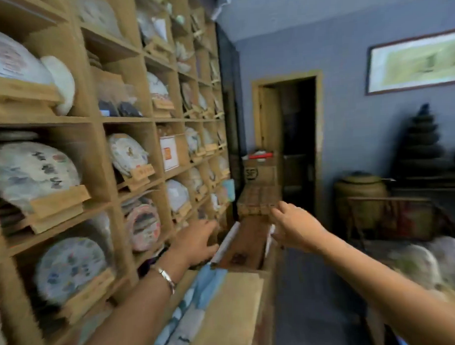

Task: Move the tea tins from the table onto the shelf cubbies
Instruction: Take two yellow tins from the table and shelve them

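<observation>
Both hands reach toward an open brown box (245, 242) below the shelf's (100, 120) far end: left hand (198, 244) curled at its near-left edge, grip unclear; right hand (294, 225) spread, empty. No tin identifiable through blur. Cubbies mostly hold wrapped tea cakes (33, 171); progress can't be judged.

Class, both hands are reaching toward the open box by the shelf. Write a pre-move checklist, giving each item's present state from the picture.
1. Left hand free for a grip: ok, fingers spread, holding nothing.
2. Right hand free: ok, open, holding nothing.
3. Open box within reach: ok, both hands are at its flaps.
4. Tea tins inside the box: cannot tell, its contents are blurred.
5. Free cubby in the shelf: cannot tell; the nearest cubbies show wrapped tea cakes.
</observation>
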Demonstrator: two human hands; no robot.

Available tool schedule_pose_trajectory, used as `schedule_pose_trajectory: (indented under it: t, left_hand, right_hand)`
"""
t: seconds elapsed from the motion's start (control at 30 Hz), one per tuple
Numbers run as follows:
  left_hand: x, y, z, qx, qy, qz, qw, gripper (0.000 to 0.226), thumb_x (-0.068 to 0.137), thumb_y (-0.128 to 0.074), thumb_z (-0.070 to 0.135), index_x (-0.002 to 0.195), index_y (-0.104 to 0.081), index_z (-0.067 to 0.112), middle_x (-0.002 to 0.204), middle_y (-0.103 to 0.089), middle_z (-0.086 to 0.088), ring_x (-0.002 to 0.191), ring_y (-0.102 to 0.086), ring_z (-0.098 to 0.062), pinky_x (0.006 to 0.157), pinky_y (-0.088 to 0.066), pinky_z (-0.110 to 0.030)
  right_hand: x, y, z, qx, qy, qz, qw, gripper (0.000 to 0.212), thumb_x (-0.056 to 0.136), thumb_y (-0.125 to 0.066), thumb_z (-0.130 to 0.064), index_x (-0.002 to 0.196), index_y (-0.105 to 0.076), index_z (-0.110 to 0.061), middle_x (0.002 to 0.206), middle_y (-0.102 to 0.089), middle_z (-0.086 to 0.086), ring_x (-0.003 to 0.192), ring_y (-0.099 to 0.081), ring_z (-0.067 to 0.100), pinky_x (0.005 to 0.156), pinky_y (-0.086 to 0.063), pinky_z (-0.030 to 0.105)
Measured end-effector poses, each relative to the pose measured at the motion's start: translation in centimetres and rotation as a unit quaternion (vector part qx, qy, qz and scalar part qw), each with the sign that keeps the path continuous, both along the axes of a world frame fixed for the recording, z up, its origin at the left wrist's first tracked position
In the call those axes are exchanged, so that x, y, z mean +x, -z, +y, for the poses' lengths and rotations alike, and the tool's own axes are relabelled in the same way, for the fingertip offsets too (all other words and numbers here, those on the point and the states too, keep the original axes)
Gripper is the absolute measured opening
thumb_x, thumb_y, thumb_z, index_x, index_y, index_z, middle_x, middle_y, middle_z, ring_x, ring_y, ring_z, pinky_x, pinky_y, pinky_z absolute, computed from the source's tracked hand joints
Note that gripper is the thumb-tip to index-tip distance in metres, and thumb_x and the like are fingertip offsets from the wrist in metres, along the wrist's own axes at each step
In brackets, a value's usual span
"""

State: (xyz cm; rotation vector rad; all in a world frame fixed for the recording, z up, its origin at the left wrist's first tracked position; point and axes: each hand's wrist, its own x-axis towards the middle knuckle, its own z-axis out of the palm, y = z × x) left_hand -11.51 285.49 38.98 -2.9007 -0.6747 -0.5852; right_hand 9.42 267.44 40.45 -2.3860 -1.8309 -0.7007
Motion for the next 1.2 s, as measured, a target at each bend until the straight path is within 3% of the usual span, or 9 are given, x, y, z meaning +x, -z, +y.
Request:
schedule_pose_trajectory:
  t: [0.1, 0.3, 0.43, 0.57, 0.83, 1.07, 1.2]
  left_hand:
    - [8.3, 1.4, -4.9, -0.006, 0.087, 0.015, 0.996, 0.044, 0.083, -0.059, 0.044, 0.123, -0.049, 0.029, 0.118, -0.056, 0.003, 0.112, -0.054, -0.02, 0.084, -0.047, -0.034]
    - [22.5, 3.4, -17.5, -0.023, 0.255, 0.042, 0.966, 0.048, 0.083, -0.058, 0.045, 0.127, -0.045, 0.032, 0.119, -0.054, 0.006, 0.114, -0.052, -0.017, 0.086, -0.048, -0.034]
    - [28.5, 4.8, -26.3, -0.041, 0.331, 0.054, 0.941, 0.05, 0.082, -0.062, 0.045, 0.128, -0.045, 0.034, 0.118, -0.056, 0.008, 0.11, -0.055, -0.013, 0.082, -0.049, -0.029]
    - [32.6, 6.7, -32.9, -0.051, 0.361, 0.092, 0.927, 0.055, 0.079, -0.064, 0.048, 0.129, -0.045, 0.032, 0.121, -0.056, 0.007, 0.11, -0.055, -0.015, 0.085, -0.05, -0.033]
    - [38.9, 11.2, -40.6, -0.082, 0.358, 0.153, 0.917, 0.055, 0.08, -0.061, 0.042, 0.13, -0.045, 0.026, 0.124, -0.056, 0.003, 0.115, -0.054, -0.02, 0.089, -0.049, -0.036]
    - [43.8, 14.1, -43.0, -0.08, 0.336, 0.204, 0.916, 0.046, 0.081, -0.061, 0.036, 0.123, -0.045, 0.027, 0.119, -0.058, -0.001, 0.105, -0.055, -0.021, 0.084, -0.051, -0.038]
    - [47.5, 15.3, -43.7, -0.095, 0.328, 0.228, 0.912, 0.052, 0.082, -0.062, 0.033, 0.131, -0.044, 0.027, 0.128, -0.055, -0.001, 0.113, -0.053, -0.022, 0.091, -0.051, -0.039]
  right_hand:
    - [5.3, 1.3, -9.6, -0.015, 0.119, 0.018, 0.993, 0.049, 0.087, -0.057, -0.044, 0.123, -0.047, -0.012, 0.118, -0.05, 0.011, 0.109, -0.054, 0.033, 0.086, -0.045, 0.04]
    - [11.8, 3.3, -28.6, -0.055, 0.31, 0.012, 0.949, 0.038, 0.094, -0.046, -0.025, 0.128, -0.043, -0.008, 0.121, -0.048, 0.014, 0.109, -0.054, 0.031, 0.083, -0.044, 0.042]
    - [12.5, 4.8, -38.7, -0.046, 0.388, 0.053, 0.919, 0.048, 0.087, -0.057, -0.042, 0.121, -0.046, -0.009, 0.119, -0.049, 0.014, 0.11, -0.053, 0.033, 0.082, -0.045, 0.04]
    - [13.6, 6.3, -45.8, -0.062, 0.425, 0.075, 0.9, 0.044, 0.088, -0.058, -0.038, 0.117, -0.046, -0.008, 0.119, -0.049, 0.015, 0.108, -0.05, 0.033, 0.082, -0.043, 0.04]
    - [18.9, 9.7, -52.5, -0.095, 0.425, 0.128, 0.891, 0.043, 0.09, -0.058, -0.039, 0.12, -0.046, -0.012, 0.121, -0.05, 0.012, 0.108, -0.051, 0.029, 0.083, -0.044, 0.037]
    - [24.6, 14.1, -51.9, -0.098, 0.382, 0.166, 0.904, 0.046, 0.088, -0.059, -0.041, 0.12, -0.045, -0.011, 0.12, -0.049, 0.013, 0.108, -0.05, 0.029, 0.083, -0.046, 0.04]
    - [27.7, 16.9, -50.6, -0.096, 0.353, 0.194, 0.91, 0.049, 0.084, -0.063, -0.043, 0.119, -0.045, -0.013, 0.118, -0.05, 0.012, 0.104, -0.051, 0.026, 0.077, -0.046, 0.035]
